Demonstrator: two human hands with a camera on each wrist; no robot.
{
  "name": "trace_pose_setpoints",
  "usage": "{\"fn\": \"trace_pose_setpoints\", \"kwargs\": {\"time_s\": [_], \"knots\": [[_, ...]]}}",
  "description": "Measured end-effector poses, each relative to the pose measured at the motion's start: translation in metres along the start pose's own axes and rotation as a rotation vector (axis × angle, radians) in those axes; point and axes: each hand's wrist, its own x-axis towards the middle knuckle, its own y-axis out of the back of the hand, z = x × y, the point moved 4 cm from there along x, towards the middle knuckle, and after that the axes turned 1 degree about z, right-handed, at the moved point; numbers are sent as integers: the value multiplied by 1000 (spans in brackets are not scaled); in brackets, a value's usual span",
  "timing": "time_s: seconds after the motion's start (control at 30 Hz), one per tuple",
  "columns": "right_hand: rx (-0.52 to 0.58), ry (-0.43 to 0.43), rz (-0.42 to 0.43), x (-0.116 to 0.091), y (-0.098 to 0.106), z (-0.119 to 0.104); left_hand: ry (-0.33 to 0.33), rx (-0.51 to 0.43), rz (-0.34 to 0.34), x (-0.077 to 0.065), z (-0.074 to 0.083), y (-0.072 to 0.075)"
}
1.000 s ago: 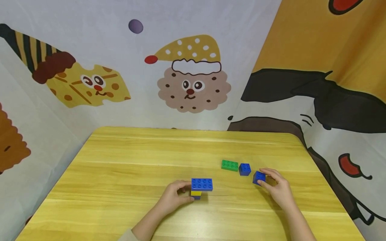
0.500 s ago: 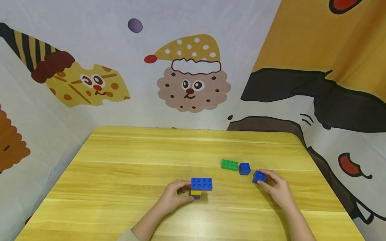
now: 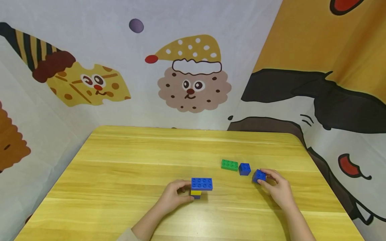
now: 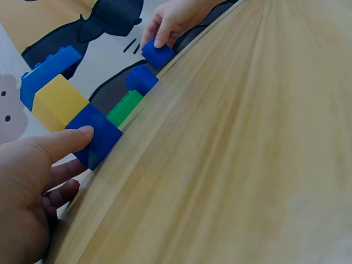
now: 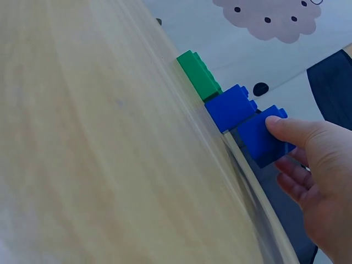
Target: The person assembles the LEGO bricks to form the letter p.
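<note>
Near the middle of the table, my left hand [image 3: 175, 197] grips a small stack of toy building bricks at its base. A long blue brick [image 3: 202, 183] tops it, over a yellow brick [image 3: 196, 193] and a lower blue brick [image 4: 99, 132]; in the left wrist view the thumb presses on that lowest one. Farther right, my right hand [image 3: 278, 190] pinches a small square blue brick [image 3: 259, 176] between thumb and fingers. The brick sits slightly turned; whether it touches the table cannot be told. Part of its right side is hidden by the fingers.
Just left of the right hand stand a second small blue brick [image 3: 244, 169] and a flat green brick [image 3: 229, 165], close side by side. The wooden table [image 3: 120, 160] has its far edge by a cartoon-printed cloth [image 3: 120, 117].
The blue brick in my right hand has turned and tilted slightly. My left hand and the stack have stayed put.
</note>
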Motion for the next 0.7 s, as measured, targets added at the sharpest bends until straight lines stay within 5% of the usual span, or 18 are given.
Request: {"fn": "trace_pose_setpoints", "kwargs": {"time_s": [0.7], "knots": [[22,115,100,1,9,-51,-29,-10,0,0,-3,0]]}}
